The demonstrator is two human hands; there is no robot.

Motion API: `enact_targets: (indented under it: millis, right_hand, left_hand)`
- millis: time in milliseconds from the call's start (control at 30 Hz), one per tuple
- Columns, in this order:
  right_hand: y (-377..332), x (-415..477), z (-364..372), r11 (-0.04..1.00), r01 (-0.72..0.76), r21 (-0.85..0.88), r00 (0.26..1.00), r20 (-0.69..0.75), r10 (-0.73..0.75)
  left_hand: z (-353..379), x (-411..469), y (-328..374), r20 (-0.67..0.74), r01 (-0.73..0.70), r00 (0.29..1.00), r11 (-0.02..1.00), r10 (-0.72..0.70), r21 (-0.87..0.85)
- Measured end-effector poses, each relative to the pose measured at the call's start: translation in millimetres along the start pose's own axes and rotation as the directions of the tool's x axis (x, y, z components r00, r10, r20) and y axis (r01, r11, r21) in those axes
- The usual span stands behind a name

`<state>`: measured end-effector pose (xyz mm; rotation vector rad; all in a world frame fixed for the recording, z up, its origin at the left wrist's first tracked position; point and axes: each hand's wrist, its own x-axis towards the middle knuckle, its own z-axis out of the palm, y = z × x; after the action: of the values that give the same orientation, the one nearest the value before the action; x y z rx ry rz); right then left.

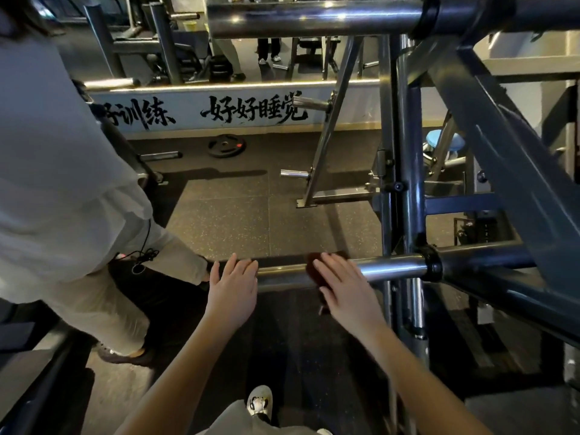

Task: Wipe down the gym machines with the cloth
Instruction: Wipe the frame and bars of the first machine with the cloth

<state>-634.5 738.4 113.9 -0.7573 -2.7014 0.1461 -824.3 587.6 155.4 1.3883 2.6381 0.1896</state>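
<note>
Bystander (62, 183) in pale clothes stands close left of the left hand (232, 287), crowding that end. That hand, fingers straight, rests on the free end of the chrome bar (392, 266) and grips nothing. Right hand (342, 287), fingers flat, presses the dark red cloth (312, 268) onto the bar. Step judged: wiping the bar. Next, probably: slide the cloth rightward to the black collar (434, 266); the grey frame strut (502, 183) beyond limits reach.

The lower bar (392, 268) and the upper bar (314, 18) are smooth, polished metal with a bright gloss. The frame (502, 152) is grey painted metal with a dull sheen. The collar (433, 265) looks matt black. The cloth (312, 268) is dark, matt fabric. The floor (235, 221) is speckled, grainy matting.
</note>
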Motion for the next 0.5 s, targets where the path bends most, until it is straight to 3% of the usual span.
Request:
enact_targets:
  millis: [100,200,267,367,500]
  right_hand:
    - [46,-17,-11,0.974,-0.225,0.012,0.973,-0.05,0.225]
    - [33,-19,-6,0.872,-0.476,0.116,0.855,-0.173,0.49]
    - [15,-17,0,0.907,-0.405,0.112,0.888,-0.186,0.419]
    - [39,-24,-7,0.985,-0.167,0.042,0.984,-0.057,0.169]
    - [104,-33,-36,0.945,-0.327,-0.012,0.945,0.002,0.327]
  left_hand:
    - [-4,7,30,-0.017,-0.106,0.994,0.993,0.105,-0.047]
    - [0,15,72,-0.012,-0.245,0.969,0.961,0.245,-0.129]
    - [6,21,97,-0.002,-0.296,0.955,0.948,0.298,-0.114]
    - [16,24,121,0.043,-0.342,0.938,0.938,0.345,-0.064]
    - [22,24,121,0.046,-0.372,0.927,0.928,0.372,0.007]
